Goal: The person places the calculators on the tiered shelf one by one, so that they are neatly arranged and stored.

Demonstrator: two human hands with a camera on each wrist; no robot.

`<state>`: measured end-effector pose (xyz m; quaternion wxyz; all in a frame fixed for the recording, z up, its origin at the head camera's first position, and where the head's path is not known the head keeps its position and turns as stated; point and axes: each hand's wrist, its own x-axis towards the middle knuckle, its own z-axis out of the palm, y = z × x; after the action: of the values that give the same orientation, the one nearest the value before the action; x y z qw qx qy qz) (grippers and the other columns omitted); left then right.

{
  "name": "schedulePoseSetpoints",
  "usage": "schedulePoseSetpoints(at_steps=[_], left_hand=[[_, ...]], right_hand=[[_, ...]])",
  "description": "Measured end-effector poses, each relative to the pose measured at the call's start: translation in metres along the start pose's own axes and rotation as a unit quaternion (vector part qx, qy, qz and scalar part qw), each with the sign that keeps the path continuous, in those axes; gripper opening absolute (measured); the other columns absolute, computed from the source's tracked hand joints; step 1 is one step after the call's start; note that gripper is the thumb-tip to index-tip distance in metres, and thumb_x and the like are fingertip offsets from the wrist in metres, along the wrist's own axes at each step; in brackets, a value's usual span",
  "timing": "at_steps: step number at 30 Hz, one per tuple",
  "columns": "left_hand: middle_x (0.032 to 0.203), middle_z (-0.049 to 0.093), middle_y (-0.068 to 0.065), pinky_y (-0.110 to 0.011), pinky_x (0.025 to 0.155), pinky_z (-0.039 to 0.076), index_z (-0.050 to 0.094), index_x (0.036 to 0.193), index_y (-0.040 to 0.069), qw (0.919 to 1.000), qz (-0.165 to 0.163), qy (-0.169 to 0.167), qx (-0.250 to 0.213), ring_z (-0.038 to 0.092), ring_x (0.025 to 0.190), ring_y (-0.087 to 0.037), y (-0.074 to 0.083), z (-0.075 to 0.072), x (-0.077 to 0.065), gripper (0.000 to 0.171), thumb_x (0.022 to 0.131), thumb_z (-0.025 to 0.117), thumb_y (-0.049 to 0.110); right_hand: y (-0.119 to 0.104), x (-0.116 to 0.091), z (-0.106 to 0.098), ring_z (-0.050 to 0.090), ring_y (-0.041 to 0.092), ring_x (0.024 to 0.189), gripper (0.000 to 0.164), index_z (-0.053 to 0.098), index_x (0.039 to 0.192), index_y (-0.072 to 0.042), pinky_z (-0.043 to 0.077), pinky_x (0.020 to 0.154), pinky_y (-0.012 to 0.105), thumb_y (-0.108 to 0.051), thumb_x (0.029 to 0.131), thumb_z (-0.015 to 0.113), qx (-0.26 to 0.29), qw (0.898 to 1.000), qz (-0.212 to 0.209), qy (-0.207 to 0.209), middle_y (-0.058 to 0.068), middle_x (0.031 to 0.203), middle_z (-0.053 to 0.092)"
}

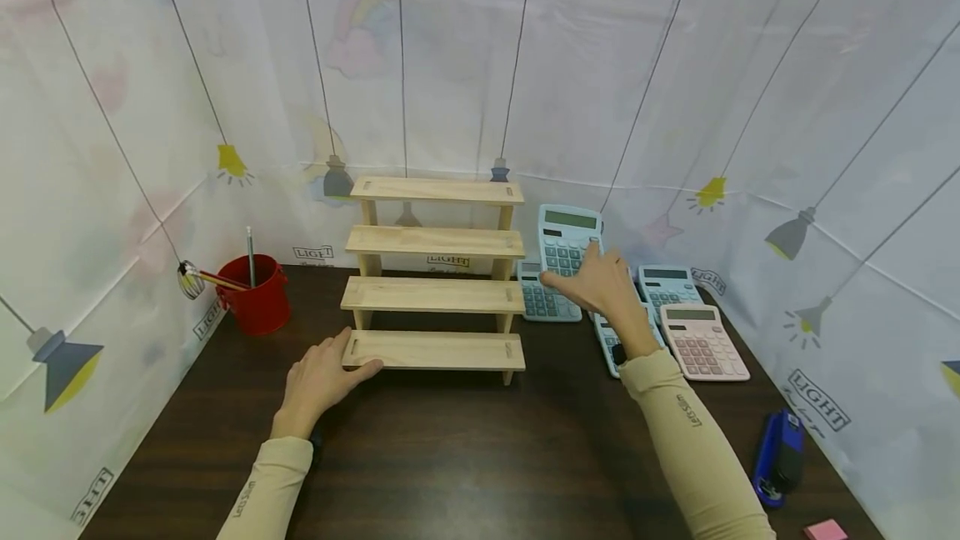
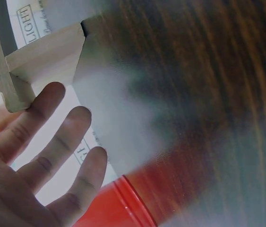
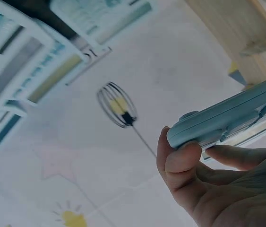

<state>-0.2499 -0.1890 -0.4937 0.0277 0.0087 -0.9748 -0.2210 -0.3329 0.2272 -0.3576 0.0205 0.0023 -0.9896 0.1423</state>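
A four-step wooden rack stands at the middle back of the dark table. My left hand grips the left end of its lowest step, thumb along the front edge and index finger behind. The other fingers reach out straight in the left wrist view. To the right of the rack, my right hand pinches a light-blue calculator by its edges, tilted up with its screen at the top. Behind and below it lies another blue calculator. The right wrist view shows the held calculator edge-on above curled fingers.
More blue calculators and a pink calculator lie overlapping at the right back. A red bucket with pencils stands left of the rack. Near the right edge are a blue stapler and a pink block. Printed cloth walls the table.
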Motion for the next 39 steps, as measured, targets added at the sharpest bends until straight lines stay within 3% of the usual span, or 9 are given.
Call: schedulePoseSetpoints(at_steps=[4, 9, 15, 22, 30, 39], left_hand=[[0.141, 0.058, -0.023, -0.066, 0.094, 0.048, 0.039, 0.154, 0.008, 1.0, -0.002, 0.0, -0.005, 0.058, 0.121, -0.045, 0.0, 0.0, 0.001, 0.099, 0.084, 0.057, 0.077], [0.142, 0.057, -0.022, -0.065, 0.095, 0.048, 0.039, 0.154, 0.009, 0.9999, -0.003, -0.001, -0.01, 0.058, 0.123, -0.044, -0.002, 0.002, 0.002, 0.1, 0.084, 0.058, 0.078], [0.142, 0.057, -0.023, -0.064, 0.095, 0.049, 0.038, 0.155, 0.009, 0.9999, -0.007, -0.002, -0.014, 0.058, 0.123, -0.044, -0.003, 0.005, 0.002, 0.101, 0.084, 0.058, 0.077], [0.141, 0.057, -0.023, -0.064, 0.094, 0.049, 0.038, 0.155, 0.008, 0.9999, -0.007, 0.0, -0.014, 0.058, 0.122, -0.043, -0.003, 0.004, 0.002, 0.099, 0.085, 0.059, 0.075], [0.139, 0.058, -0.022, -0.063, 0.092, 0.05, 0.039, 0.154, 0.008, 0.9999, -0.006, 0.002, -0.012, 0.059, 0.121, -0.042, -0.003, 0.003, 0.002, 0.098, 0.085, 0.059, 0.074], [0.14, 0.058, -0.022, -0.063, 0.093, 0.051, 0.038, 0.155, 0.008, 0.9999, -0.009, -0.001, -0.011, 0.059, 0.121, -0.042, -0.003, 0.003, 0.003, 0.098, 0.085, 0.059, 0.074]], right_hand=[[-0.017, 0.015, -0.013, 0.025, 0.061, 0.141, 0.127, 0.006, 0.158, 0.008, 0.035, 0.109, 0.071, -0.083, 0.081, 0.051, 0.012, 1.0, -0.006, 0.008, 0.046, 0.154, 0.018], [-0.036, 0.033, -0.021, 0.022, 0.062, 0.144, 0.124, 0.007, 0.158, 0.008, 0.031, 0.113, 0.07, -0.082, 0.083, 0.048, 0.005, 1.0, -0.015, 0.012, 0.045, 0.155, 0.015], [-0.054, 0.052, -0.022, 0.03, 0.059, 0.14, 0.124, 0.008, 0.159, 0.007, 0.039, 0.105, 0.07, -0.081, 0.082, 0.049, -0.004, 1.0, -0.027, 0.003, 0.044, 0.153, 0.02], [-0.07, 0.073, -0.024, 0.022, 0.059, 0.145, 0.122, 0.01, 0.159, 0.006, 0.033, 0.109, 0.072, -0.081, 0.082, 0.048, -0.012, 0.999, -0.03, 0.003, 0.042, 0.155, 0.021], [-0.084, 0.086, -0.027, 0.023, 0.06, 0.144, 0.119, 0.016, 0.158, 0.006, 0.031, 0.115, 0.067, -0.08, 0.081, 0.047, -0.028, 0.999, -0.044, 0.015, 0.043, 0.155, 0.023], [-0.094, 0.095, -0.023, 0.023, 0.056, 0.147, 0.123, 0.022, 0.16, -0.003, 0.033, 0.115, 0.065, -0.088, 0.076, 0.048, -0.038, 0.998, -0.047, 0.03, 0.039, 0.158, 0.021]])
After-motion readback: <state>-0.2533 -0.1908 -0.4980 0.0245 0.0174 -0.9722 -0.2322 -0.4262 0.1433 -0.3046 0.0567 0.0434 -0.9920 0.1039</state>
